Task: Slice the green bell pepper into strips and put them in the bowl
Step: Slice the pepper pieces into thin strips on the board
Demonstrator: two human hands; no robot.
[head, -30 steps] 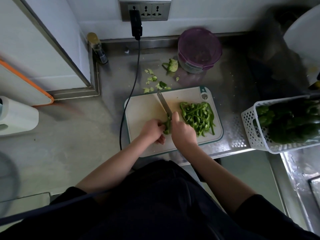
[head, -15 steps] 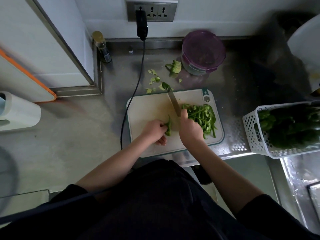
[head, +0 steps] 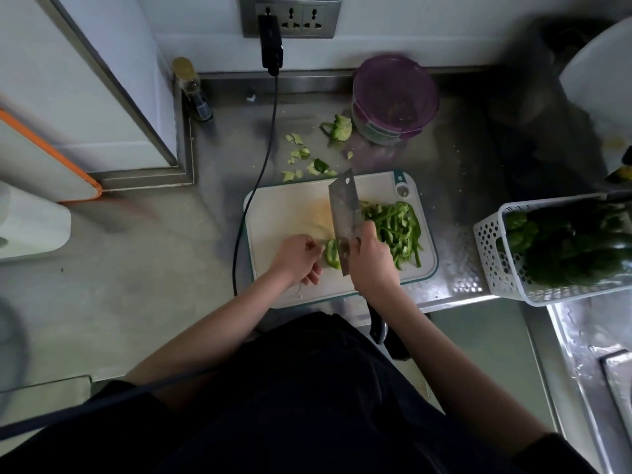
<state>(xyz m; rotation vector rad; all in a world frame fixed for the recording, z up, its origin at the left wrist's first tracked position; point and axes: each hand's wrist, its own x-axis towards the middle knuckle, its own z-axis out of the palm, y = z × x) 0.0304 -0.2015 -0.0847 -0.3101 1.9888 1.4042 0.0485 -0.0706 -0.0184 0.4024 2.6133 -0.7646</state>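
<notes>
pepper (head: 331, 253), cleaver (head: 343, 213) now tilted flat

Bare forearms, short dark sleeves (head: 561, 453), and seemingly a black top (head: 307, 398).
</notes>
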